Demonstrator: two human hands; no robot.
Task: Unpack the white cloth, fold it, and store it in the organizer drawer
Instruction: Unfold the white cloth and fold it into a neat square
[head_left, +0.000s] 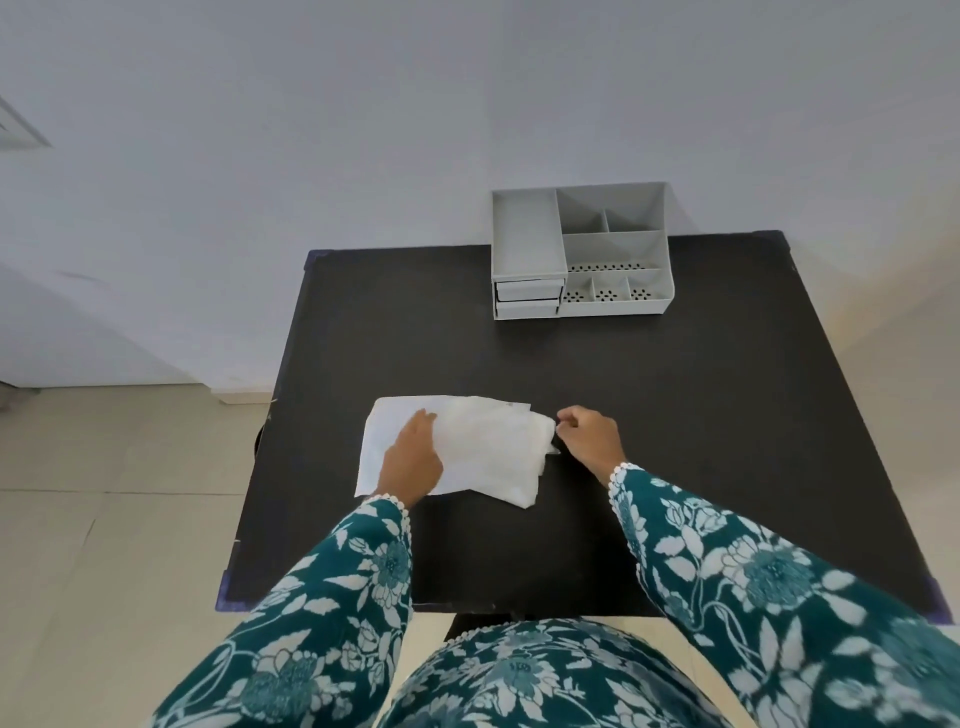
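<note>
The white cloth (483, 447) lies partly folded on the black table (675, 415), in its near-left part. My left hand (413, 460) rests flat on the cloth's left half, palm down, gripping nothing. My right hand (589, 434) is at the cloth's right edge with thumb and fingers pinched on the corner there. The grey organizer (582, 252) stands at the table's far edge. Its two small drawers (529, 299) at the front left are both closed. Its open compartments hold nothing.
A pale wall runs behind the table and a tiled floor (104, 519) lies to the left. The table's near edge (467, 605) is close to my body. Bare black tabletop stretches between the cloth and the organizer.
</note>
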